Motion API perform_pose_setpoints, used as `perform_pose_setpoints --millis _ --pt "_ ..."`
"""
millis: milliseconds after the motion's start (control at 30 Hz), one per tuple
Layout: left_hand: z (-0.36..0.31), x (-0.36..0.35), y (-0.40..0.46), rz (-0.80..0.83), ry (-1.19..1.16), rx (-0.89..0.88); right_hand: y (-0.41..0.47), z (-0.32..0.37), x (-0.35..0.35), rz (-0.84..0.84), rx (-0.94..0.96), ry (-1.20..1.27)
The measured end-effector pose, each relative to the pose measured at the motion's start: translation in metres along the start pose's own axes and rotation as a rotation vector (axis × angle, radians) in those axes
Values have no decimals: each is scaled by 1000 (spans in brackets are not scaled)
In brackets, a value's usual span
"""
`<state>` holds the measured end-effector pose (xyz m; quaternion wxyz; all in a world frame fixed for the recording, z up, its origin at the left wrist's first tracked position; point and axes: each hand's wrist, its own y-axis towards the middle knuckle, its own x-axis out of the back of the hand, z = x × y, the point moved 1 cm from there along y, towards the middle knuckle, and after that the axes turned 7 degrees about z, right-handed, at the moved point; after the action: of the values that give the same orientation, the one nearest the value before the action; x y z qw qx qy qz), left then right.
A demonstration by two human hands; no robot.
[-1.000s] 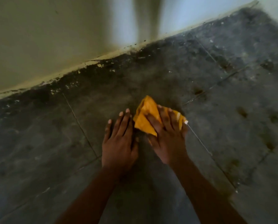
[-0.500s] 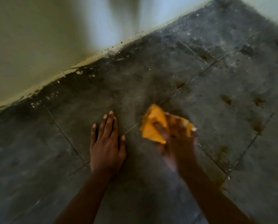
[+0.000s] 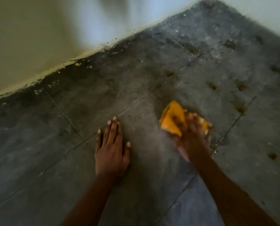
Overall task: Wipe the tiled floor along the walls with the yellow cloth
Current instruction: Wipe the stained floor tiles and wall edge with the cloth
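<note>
**Right of centre: cloth sweeps away from the wall**

Right of centre, the right hand (image 3: pixel 192 136) presses the bunched yellow cloth (image 3: pixel 173 120), fingers curled over it, now shifted rightward from the flat, open left hand (image 3: pixel 110 147). Grime along the wall (image 3: pixel 38 38) remains on the tiled floor (image 3: pixel 103 88).

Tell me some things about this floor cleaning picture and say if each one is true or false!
1. The right hand is on the yellow cloth. True.
2. The left hand holds a sponge. False: it rests flat on the tiled floor with straight fingers and holds nothing.
3. The cloth is touching the wall. False: it lies out on the tiles, well away from the wall.
4. Small brownish spots mark the floor to the right of the cloth. True.
5. The cloth lies between the two hands. False: it is under the right hand, with bare floor between the hands.
</note>
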<state>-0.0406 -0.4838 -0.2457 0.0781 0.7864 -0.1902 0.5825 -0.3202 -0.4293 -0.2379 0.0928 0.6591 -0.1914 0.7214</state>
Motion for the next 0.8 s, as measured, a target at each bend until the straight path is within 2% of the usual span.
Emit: perform_pose_setpoints --millis 67,100,133,167,233,300,333,400,467,533,600,667,767,800 --pt "-15 -10 -20 -3 20 3 31 -2 4 -24 -359 197" --pt "-22 -15 -26 -6 23 20 44 10 4 -15 -452 264" --pt "-27 -18 -28 -8 23 50 49 28 3 0 -449 281" --pt "-31 -19 -30 -7 18 81 47 45 0 5 -353 253" --pt "-41 -20 -32 -11 21 119 11 66 -8 -37 -2 127" --pt "-46 -21 -33 -15 36 131 -40 55 -17 -46 303 58" --pt "-46 -21 -34 -17 44 128 -59 38 -19 -41 360 44" --pt "-46 -21 -33 -20 70 124 -65 -3 -18 -40 275 -5" --pt "-47 -24 -31 2 96 118 -40 -29 -12 -54 6 27" --pt "-48 -25 -28 -9 125 118 0 -23 -4 -62 -244 181" --pt "-48 -26 -27 -5 136 128 23 2 1 -54 -328 273" --pt "-47 -27 -26 -8 145 132 18 24 -2 -35 -216 250" --pt "-47 -29 -26 2 135 138 -38 23 -13 -19 138 112" --pt "-45 -29 -26 0 130 138 -60 14 -18 -25 192 85"
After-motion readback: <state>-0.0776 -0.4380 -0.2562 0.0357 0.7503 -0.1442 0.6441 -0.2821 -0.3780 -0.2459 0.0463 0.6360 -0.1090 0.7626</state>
